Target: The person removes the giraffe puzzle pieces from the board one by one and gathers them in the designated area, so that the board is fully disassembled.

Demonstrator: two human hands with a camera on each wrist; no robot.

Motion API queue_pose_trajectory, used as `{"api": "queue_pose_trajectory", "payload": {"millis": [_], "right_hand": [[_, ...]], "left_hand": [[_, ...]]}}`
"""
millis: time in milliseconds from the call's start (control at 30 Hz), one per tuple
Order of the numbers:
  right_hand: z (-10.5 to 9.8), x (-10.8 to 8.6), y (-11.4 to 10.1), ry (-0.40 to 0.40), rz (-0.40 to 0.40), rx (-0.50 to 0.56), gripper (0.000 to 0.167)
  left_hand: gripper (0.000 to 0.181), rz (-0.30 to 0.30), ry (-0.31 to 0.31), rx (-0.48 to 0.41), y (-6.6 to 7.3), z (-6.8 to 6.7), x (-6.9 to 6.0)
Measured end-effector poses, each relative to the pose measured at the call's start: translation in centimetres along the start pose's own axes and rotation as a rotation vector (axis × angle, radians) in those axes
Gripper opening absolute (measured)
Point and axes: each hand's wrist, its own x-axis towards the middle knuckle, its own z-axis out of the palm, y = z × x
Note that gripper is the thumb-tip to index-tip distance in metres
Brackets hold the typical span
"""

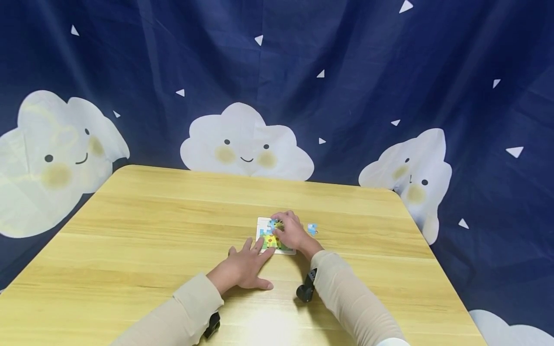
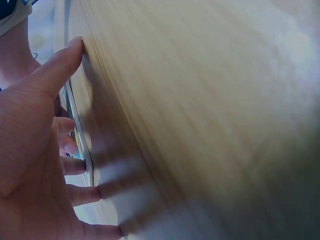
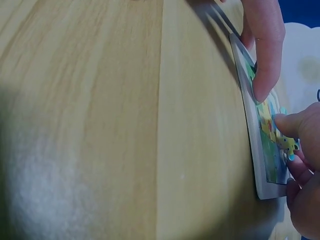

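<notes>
A small jigsaw puzzle in a white-rimmed tray lies on the table, showing part of a yellow giraffe on green and blue. My right hand reaches over its right side. Between thumb and fingers it pinches a puzzle piece with yellow spotted print, tilted above the tray in the right wrist view. My left hand is spread, its fingertips on the tray's lower left part and the thumb out over the table. Just right of the tray lies a loose blue puzzle piece. The right hand hides part of the picture.
The light wooden table extends on all sides of the tray. Behind it hangs a dark blue curtain with smiling white clouds. A black wrist device sits beneath the right sleeve, close to the tabletop.
</notes>
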Motion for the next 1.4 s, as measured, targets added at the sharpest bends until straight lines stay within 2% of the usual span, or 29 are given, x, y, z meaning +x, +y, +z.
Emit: {"api": "queue_pose_trajectory", "payload": {"millis": [467,767,1400], "right_hand": [[0.0,0.1,0.7,0.045,-0.062,0.020,0.032],[0.1,-0.1,0.9,0.009,-0.035,0.011,0.036],[-0.2,-0.1,1.3,0.051,-0.039,0.081,0.032]], "left_hand": [[0.091,-0.002,-0.004,0.002,0.0,0.0,0.1],[0.091,0.002,-0.001,0.006,0.2,0.2,0.1],[0.091,-0.007,-0.004,-0.005,0.0,0.1,0.1]]}}
